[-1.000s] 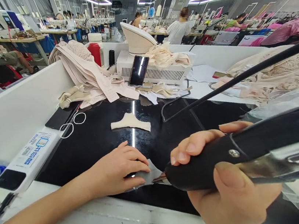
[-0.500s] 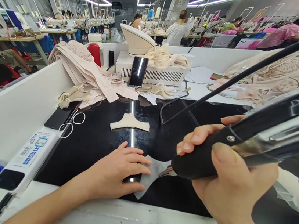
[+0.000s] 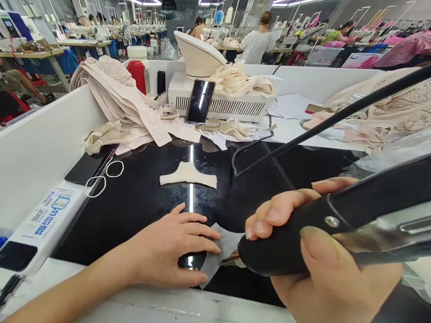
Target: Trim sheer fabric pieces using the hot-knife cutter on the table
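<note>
Gripped a black tool (image 3: 369,200) in the right hand (image 3: 332,279), with fingers and thumb wrapped round it. Held the left hand (image 3: 167,247) apart from the right, with fingers spread over the edge of a pale translucent piece (image 3: 227,241) on the black work surface (image 3: 134,210), at the tool's metal tip (image 3: 233,259). Beyond, saw a cream fabric piece (image 3: 187,176); farther back, a phone (image 3: 199,102) leaning against a vented white box (image 3: 238,107) beside heaped beige fabric (image 3: 127,101).
</note>
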### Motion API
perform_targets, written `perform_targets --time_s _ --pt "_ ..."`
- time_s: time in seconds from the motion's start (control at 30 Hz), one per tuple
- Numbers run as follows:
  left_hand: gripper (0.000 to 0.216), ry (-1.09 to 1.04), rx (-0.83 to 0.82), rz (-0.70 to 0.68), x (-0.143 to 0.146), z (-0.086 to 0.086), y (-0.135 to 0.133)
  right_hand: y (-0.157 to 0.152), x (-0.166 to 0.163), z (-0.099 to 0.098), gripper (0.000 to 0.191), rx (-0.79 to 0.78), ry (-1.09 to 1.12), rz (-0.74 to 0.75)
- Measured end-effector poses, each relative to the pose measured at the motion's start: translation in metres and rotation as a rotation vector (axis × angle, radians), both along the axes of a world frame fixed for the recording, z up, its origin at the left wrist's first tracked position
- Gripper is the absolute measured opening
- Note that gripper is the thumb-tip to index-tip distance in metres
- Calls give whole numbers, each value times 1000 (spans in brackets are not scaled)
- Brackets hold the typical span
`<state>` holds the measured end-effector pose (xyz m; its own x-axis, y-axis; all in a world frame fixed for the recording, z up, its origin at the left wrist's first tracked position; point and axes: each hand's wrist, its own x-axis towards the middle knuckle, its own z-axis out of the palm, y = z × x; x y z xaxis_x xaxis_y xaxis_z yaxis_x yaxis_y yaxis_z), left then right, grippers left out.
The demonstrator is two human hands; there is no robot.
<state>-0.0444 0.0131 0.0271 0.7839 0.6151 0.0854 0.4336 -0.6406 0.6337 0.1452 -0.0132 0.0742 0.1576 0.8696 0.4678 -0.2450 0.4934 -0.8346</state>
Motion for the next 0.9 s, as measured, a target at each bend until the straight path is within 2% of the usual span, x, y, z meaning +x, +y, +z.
perform_targets --time_s 0.27,0.43,0.57,0.63,0.73,0.8,0.9 --pt "48 -1 12 -10 0 -1 1 -8 0 4 40 -48 14 76" --pt "44 -2 21 -25 0 -2 1 -14 -4 -1 38 -44 -13 67" --pt "40 -23 21 -24 -1 -1 1 -12 -2 5 38 -40 -12 67" --pt "32 -44 31 -13 -2 0 0 -6 2 9 38 -28 18 8" --pt "24 -65 73 14 -2 0 -2 4 11 13 36 4 75 -160" --pt "30 -58 105 12 0 -1 -4 10 17 13 34 11 77 -231" --pt "43 -13 142 -28 4 -6 -6 15 21 9 33 23 60 -255"
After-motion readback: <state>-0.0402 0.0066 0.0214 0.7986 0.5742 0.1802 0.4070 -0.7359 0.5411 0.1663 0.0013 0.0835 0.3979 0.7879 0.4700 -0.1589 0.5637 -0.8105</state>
